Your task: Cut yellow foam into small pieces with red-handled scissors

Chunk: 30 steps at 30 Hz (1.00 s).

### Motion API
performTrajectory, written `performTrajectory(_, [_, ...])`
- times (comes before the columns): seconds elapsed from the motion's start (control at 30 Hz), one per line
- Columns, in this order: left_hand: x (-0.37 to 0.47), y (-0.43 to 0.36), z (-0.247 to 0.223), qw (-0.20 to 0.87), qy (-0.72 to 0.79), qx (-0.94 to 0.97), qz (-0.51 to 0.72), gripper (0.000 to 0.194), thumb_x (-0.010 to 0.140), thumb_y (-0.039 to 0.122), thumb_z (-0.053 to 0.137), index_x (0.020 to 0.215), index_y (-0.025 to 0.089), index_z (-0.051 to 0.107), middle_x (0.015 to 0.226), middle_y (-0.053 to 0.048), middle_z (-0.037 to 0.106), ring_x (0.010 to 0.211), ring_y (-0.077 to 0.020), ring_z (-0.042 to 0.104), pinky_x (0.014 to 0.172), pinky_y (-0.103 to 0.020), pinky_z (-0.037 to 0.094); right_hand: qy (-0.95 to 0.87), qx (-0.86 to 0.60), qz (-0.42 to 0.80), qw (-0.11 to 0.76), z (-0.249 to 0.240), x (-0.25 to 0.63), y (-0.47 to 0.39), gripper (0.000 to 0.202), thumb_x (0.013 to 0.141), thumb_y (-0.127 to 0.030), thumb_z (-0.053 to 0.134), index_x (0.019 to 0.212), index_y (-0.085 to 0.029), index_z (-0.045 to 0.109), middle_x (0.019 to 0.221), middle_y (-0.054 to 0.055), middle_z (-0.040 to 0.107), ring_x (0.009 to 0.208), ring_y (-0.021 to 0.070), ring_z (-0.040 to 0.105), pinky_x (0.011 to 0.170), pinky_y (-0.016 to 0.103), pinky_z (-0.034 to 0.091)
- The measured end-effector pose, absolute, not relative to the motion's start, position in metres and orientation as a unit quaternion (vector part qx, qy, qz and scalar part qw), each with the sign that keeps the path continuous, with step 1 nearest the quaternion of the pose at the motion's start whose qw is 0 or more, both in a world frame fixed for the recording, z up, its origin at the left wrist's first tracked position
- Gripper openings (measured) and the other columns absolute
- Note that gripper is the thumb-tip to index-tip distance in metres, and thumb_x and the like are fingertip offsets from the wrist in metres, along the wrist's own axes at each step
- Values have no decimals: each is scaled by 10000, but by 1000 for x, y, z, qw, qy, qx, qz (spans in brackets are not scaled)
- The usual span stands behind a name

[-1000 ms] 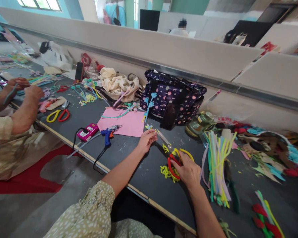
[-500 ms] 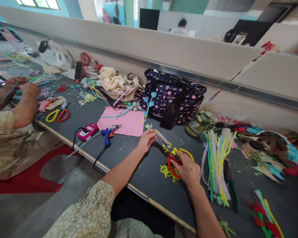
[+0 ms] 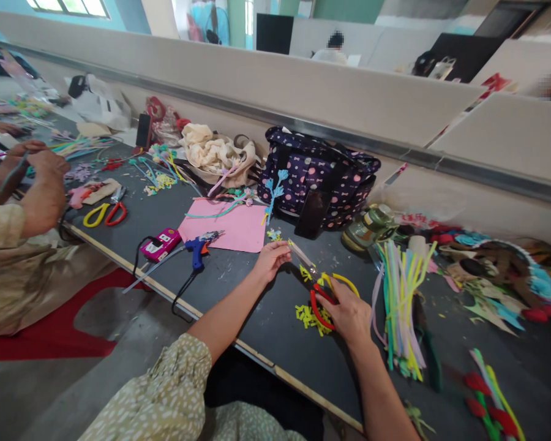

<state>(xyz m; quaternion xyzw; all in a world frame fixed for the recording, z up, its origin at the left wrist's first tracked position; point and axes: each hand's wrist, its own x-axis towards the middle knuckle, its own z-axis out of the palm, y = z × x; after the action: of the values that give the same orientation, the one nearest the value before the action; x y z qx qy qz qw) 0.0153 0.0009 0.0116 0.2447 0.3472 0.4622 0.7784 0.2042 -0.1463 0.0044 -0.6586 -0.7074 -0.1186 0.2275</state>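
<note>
Well, near the table's point(image 3: 275, 331) edge, the right hand point(image 3: 351, 312) has its fingers around the red-and-yellow handles of long metal scissors point(image 3: 320, 288), by a heap of short bright-yellow snippets point(image 3: 310, 318). Beyond, the left hand's point(image 3: 273, 260) fingers pinch a tiny yellowish piece point(image 3: 290, 244), hard to make out, at the blade tips; I'd hold skin well clear and snip squarely.

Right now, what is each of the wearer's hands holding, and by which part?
The right hand holds scissors by the handles. The left hand pinches near the blades; whether it holds anything cannot be told.
</note>
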Motion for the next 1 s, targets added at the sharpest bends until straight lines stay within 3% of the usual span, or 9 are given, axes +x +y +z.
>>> performTrajectory(0.57, [15, 4, 4, 783, 330, 250, 465, 250, 578, 152, 765, 789, 130, 632, 623, 11, 630, 527, -80, 576, 579, -210, 514, -708, -665, -92, 221, 0, 206, -148, 494, 865, -529, 480, 1195, -175, 586, 1074, 95, 679, 890, 184, 659, 687, 261, 502])
performTrajectory(0.8, [15, 3, 6, 780, 334, 249, 467, 266, 569, 157, 776, 791, 125, 633, 662, -5, 645, 525, -69, 569, 584, -206, 510, -703, -668, -55, 236, 0, 204, -149, 483, 874, -521, 461, 1211, -196, 581, 1085, 91, 679, 939, 197, 655, 746, 287, 514])
performTrajectory(1.0, [14, 6, 5, 779, 340, 233, 473, 270, 566, 154, 763, 797, 133, 626, 685, -15, 652, 530, -66, 560, 576, -202, 508, -681, -690, -97, 227, -1, 205, -146, 505, 861, -533, 471, 1188, -165, 579, 1066, 101, 682, 885, 201, 661, 706, 285, 498])
